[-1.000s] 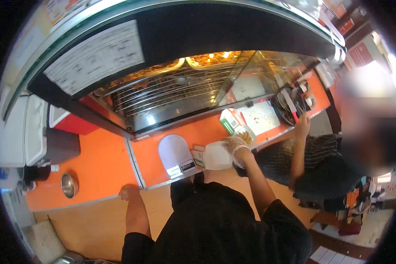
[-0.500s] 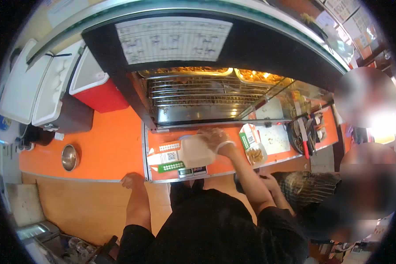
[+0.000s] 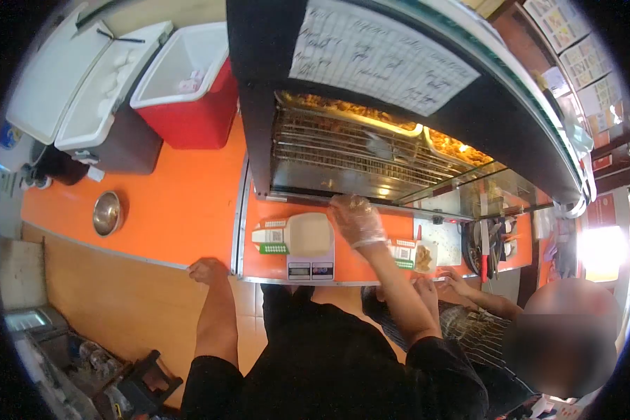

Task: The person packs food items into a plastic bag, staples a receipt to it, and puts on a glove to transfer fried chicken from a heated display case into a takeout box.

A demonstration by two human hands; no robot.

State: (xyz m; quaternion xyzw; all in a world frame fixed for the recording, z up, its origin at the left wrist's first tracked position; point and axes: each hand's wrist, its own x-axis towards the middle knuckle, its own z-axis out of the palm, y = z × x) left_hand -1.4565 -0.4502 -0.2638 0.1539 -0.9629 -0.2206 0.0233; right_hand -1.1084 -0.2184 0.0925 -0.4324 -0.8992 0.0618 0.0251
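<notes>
My left hand (image 3: 208, 271) is bare and closed, resting at the front edge of the orange counter. My right hand (image 3: 359, 220) wears a clear plastic glove and hovers in front of the heated display cabinet; its fingertips are hidden. Just left of it, an open takeaway box (image 3: 311, 234) with a plain pale inside sits on a kitchen scale (image 3: 311, 271). The box's printed green and orange lid (image 3: 271, 236) is folded out to the left. Beyond my right wrist, another open takeaway box (image 3: 424, 257) holds some brown food.
Fried food trays (image 3: 360, 119) and a wire rack (image 3: 336, 147) fill the cabinet (image 3: 259, 161). A metal bowl (image 3: 108, 213), a red cooler (image 3: 220, 115) and a grey cooler (image 3: 129, 143) stand left. At right, a co-worker's hand (image 3: 458, 283) is near the food box, and knives (image 3: 484, 245) lie beyond.
My right hand has come away from the box on the scale, rightward in view. The co-worker's hands are now closer to the other box. My head view has shifted; my left hand stays at the edge.
</notes>
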